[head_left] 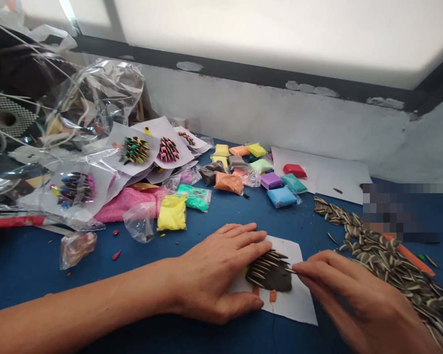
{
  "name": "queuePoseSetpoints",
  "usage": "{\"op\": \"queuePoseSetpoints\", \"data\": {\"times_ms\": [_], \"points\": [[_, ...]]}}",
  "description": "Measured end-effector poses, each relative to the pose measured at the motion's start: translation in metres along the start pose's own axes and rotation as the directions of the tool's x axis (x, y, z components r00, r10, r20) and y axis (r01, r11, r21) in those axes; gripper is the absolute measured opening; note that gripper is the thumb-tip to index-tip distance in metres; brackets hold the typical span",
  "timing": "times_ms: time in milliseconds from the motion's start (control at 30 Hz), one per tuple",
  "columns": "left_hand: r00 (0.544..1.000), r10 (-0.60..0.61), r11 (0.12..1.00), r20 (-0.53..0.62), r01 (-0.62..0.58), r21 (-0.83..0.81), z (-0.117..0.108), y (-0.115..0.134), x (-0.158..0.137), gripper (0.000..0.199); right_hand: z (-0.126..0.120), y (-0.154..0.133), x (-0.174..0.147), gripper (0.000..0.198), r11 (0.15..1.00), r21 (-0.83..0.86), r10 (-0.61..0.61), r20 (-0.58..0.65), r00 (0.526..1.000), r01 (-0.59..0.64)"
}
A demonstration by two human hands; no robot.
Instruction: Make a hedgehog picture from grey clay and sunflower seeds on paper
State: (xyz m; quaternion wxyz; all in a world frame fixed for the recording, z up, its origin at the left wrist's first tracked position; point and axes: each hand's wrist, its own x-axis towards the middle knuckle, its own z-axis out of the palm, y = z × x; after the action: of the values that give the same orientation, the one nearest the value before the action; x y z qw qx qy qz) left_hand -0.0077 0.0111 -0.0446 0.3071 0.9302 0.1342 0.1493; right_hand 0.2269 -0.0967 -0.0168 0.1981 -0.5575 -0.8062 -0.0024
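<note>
On a sheet of white paper (299, 307) lies a flat patch of dark clay (276, 281), with rows of sunflower seeds (264, 265) stuck into its upper left part. Small orange clay pieces (272, 296) sit just below the patch. My left hand (221, 275) rests flat over the paper's left side, fingers spread, partly covering the clay's left edge. Between the thumb and forefinger of my right hand (347, 290) is a single sunflower seed (290, 270), its tip at the right edge of the dark clay.
A long heap of sunflower seeds (384, 260) spreads along the right. Colourful clay packets (280, 196) lie behind the paper. Finished seed-and-clay pictures (168, 149) and clear plastic bags (107, 93) pile up at the left. A wall (243, 98) closes off the back.
</note>
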Motion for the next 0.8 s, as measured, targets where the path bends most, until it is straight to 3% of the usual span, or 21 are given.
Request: {"op": "queuePoseSetpoints", "data": {"times_ms": [800], "points": [[0.999,-0.031,0.999,0.041,0.031,0.009,-0.003,0.003,0.000,0.072,0.018,-0.001,0.000,0.012,1.000,0.009,0.022,-0.054,0.998,-0.021]]}}
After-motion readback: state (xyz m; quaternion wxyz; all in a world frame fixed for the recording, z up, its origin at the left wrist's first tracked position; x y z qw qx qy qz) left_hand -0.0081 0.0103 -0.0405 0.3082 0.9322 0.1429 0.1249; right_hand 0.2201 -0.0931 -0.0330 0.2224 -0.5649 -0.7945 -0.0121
